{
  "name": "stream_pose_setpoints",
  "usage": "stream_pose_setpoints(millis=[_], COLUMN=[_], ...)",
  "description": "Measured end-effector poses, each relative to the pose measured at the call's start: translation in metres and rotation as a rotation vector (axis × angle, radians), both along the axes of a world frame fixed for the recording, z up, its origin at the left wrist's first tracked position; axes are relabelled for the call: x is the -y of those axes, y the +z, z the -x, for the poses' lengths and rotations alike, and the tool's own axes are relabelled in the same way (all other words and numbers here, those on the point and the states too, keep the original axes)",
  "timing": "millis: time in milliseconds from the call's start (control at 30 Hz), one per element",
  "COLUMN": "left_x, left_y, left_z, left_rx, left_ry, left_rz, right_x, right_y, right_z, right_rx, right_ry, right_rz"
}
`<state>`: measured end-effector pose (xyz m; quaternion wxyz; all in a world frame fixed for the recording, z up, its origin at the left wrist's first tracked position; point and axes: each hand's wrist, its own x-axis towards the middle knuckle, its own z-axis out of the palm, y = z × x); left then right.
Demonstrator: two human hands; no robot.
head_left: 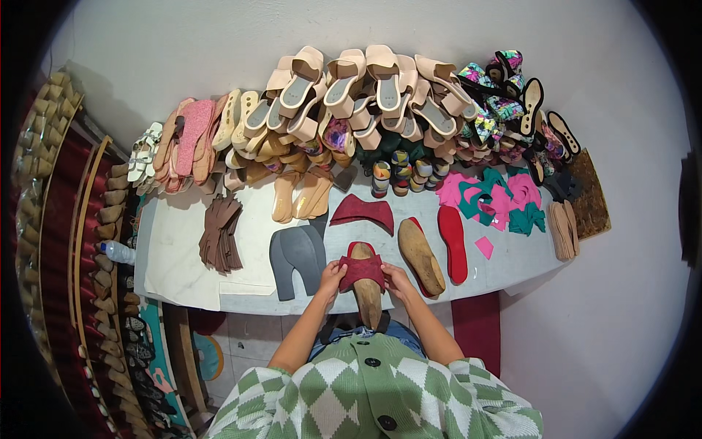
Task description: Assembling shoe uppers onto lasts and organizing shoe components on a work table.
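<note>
At the table's near edge a wooden shoe last [368, 304] points its narrow heel end toward me. Bright red material shows around its toe. Across the last lies a dark red shoe upper [362, 271], a wide band. My left hand [333, 278] pinches the band's left end, and my right hand [397, 281] grips its right end. To the right rest a second wooden last [422, 257] with a red rim and a red insole [453, 245]. Beyond the hands is a small stack of dark red uppers [362, 214]. Grey sheet pieces [297, 260] lie left of my left hand.
Heeled sandals [340, 84] are piled along the back wall. Brown strips [221, 234] lie on the left of the table [248, 287]; pink and teal scraps [497, 199] on the right. Racks of lasts [110, 214] and a plastic bottle [119, 252] stand at far left.
</note>
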<state>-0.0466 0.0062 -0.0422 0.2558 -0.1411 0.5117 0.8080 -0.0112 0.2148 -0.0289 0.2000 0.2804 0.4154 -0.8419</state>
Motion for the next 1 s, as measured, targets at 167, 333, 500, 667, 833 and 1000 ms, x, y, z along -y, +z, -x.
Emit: stream_pose_setpoints(millis=[167, 333, 500, 667, 833, 1000], left_x=[0.001, 0.004, 0.006, 0.003, -0.005, -0.010], left_y=[0.001, 0.000, -0.004, -0.003, -0.005, -0.007], left_z=[-0.001, -0.003, -0.006, -0.006, -0.006, -0.008], left_rx=[-0.027, -0.033, -0.018, -0.003, 0.018, 0.027], left_ry=[0.034, -0.001, 0.016, 0.050, 0.059, 0.088], left_rz=[-0.019, 0.017, 0.011, 0.057, 0.029, 0.003], right_x=[-0.001, -0.001, 0.006, 0.013, 0.005, 0.013], right_y=[0.000, -0.001, 0.008, 0.014, -0.007, -0.008], right_z=[0.005, 0.006, 0.007, 0.005, 0.003, 0.004], right_rx=[0.057, 0.034, 0.013, -0.032, -0.062, -0.011], right_ry=[0.016, 0.045, 0.034, -0.014, 0.050, -0.061], right_rz=[-0.001, -0.006, -0.008, -0.059, -0.092, -0.076])
